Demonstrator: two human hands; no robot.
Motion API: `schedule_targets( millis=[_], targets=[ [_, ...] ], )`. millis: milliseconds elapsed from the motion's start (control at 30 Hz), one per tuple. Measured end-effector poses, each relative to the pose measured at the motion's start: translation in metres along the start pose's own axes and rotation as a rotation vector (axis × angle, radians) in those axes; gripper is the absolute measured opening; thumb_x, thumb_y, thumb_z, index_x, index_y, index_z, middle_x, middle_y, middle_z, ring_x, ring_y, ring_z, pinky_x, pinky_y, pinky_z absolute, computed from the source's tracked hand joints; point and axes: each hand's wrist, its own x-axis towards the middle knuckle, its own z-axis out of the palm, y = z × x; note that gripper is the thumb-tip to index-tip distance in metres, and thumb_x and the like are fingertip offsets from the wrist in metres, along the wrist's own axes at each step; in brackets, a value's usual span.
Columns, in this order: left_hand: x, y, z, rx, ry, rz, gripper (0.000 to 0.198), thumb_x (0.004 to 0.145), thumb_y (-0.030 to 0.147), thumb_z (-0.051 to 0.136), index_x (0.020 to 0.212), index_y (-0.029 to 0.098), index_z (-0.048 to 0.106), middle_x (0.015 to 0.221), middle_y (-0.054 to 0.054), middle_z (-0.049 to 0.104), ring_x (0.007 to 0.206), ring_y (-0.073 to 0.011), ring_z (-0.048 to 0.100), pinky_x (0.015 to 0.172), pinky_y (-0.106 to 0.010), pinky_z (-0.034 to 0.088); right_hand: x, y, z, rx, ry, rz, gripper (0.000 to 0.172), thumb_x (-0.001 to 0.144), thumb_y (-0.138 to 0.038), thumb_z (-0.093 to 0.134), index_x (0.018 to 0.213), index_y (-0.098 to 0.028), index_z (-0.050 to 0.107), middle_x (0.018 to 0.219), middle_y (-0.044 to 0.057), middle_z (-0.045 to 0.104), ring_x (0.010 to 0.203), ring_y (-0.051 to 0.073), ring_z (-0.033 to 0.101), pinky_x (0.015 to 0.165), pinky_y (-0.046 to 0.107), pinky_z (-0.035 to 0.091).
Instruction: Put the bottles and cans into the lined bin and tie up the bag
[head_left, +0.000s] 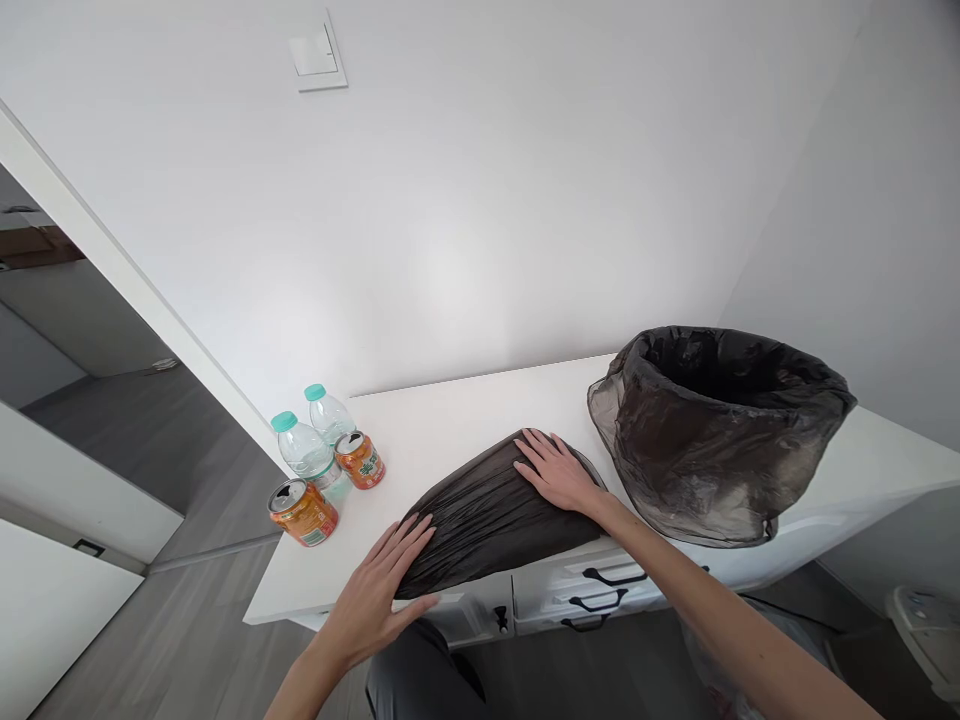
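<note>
A flat black plastic bag point(480, 520) lies on the white tabletop point(465, 415). My left hand point(379, 590) rests flat on the bag's near end by the table's front edge, fingers spread. My right hand point(555, 470) lies flat on the bag's far end, fingers stretched out. Both hands press on the bag and hold nothing. To the right stands a bin lined with a black bag point(716, 430), its mouth open.
Two clear water bottles with teal caps point(304, 445) and two orange drink cans point(304, 512) stand at the table's left end. Drawers with black handles point(600, 590) sit under the tabletop. A white wall and a light switch point(319, 52) are behind.
</note>
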Motion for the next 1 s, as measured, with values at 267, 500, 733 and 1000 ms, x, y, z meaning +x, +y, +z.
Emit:
schedule_targets(
  millis=[267,500,733,1000],
  targets=[
    [-0.038,0.001,-0.018,-0.062,0.063,-0.065,0.091,0.085,-0.007,0.042,0.164,0.037,0.032,0.158,-0.002,0.056,0.147,-0.0237,0.051,0.116,-0.047,0.052,-0.023,-0.037,-0.038,0.228,-0.022,-0.081,0.081,0.104,-0.073,0.028,0.17,-0.026,0.023,0.177,0.005,0.015,0.165,0.029,0.006,0.133,0.055,0.01],
    [0.004,0.069,-0.08,0.006,0.32,0.148,0.073,0.087,-0.008,0.04,0.149,0.029,0.054,0.13,-0.006,0.073,0.128,-0.0213,0.064,0.107,-0.037,0.055,-0.101,-0.148,-0.038,0.696,-0.051,-0.344,0.096,0.088,-0.049,0.075,0.169,-0.028,0.027,0.171,0.007,0.035,0.159,0.03,0.03,0.132,0.053,0.02],
    [0.066,0.101,-0.09,0.06,0.452,0.161,0.069,0.104,0.02,0.057,0.165,0.03,0.026,0.154,-0.01,0.058,0.146,-0.0251,0.052,0.115,-0.044,0.05,-0.089,-0.113,-0.02,1.262,0.262,0.535,0.077,0.098,-0.069,0.051,0.155,-0.017,0.054,0.148,0.014,0.063,0.144,0.035,0.054,0.118,0.051,0.046],
    [0.122,0.068,0.0,-0.074,0.0,0.201,0.072,0.105,0.052,0.05,0.168,0.031,0.021,0.172,-0.005,0.035,0.161,-0.0291,0.025,0.128,-0.056,0.033,-0.101,-0.079,-0.034,0.394,0.539,0.303,0.084,0.104,-0.051,0.045,0.172,-0.02,0.007,0.175,0.011,0.024,0.161,0.034,0.023,0.128,0.056,0.033]
  ],
)
